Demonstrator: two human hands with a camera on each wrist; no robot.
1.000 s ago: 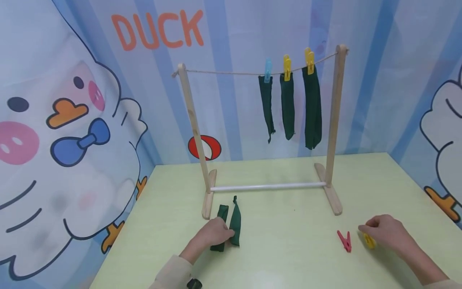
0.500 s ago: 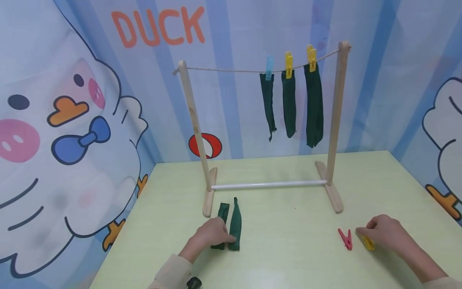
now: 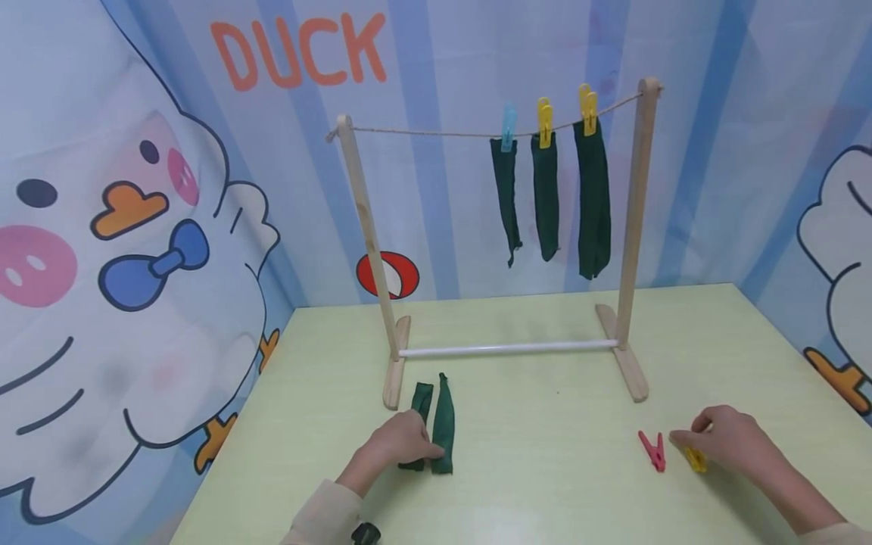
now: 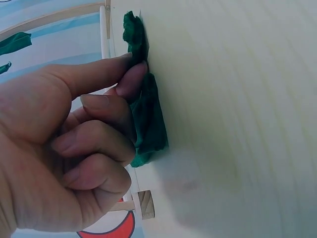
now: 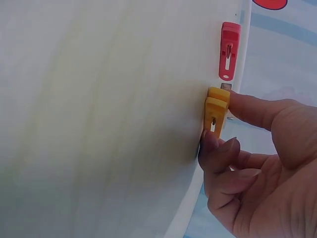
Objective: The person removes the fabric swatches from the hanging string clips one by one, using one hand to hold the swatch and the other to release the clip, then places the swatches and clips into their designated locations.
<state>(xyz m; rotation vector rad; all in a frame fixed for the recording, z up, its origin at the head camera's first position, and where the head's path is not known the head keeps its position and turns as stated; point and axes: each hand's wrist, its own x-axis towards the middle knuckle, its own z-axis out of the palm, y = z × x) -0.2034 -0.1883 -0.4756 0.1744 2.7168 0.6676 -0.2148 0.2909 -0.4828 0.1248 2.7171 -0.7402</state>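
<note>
Two dark green cloth strips lie side by side on the table at the left in the head view. My left hand (image 3: 402,439) reaches over the left strip (image 3: 421,397) and pinches the near end of the right strip (image 3: 444,424) between thumb and finger. Bunched green cloth (image 4: 148,124) shows at those fingertips in the left wrist view. At the right, my right hand (image 3: 732,439) holds a yellow clothespin (image 5: 216,106) close to the tabletop, thumb on one side and fingers on the other. A pink-red clothespin (image 3: 654,452) lies just left of that hand.
Behind the hands stands a wooden clothesline frame (image 3: 633,212) with a white crossbar (image 3: 507,350). Three green strips, including the longest one (image 3: 594,200), hang from its rope (image 3: 422,134) by one blue clothespin (image 3: 509,127) and two yellow ones. A duck-printed curtain surrounds the table (image 3: 531,484).
The right green strip has slid slightly toward me under my left thumb. My right hand has shifted a little left at the yellow clothespin. The hanging strips stay on the rope.
</note>
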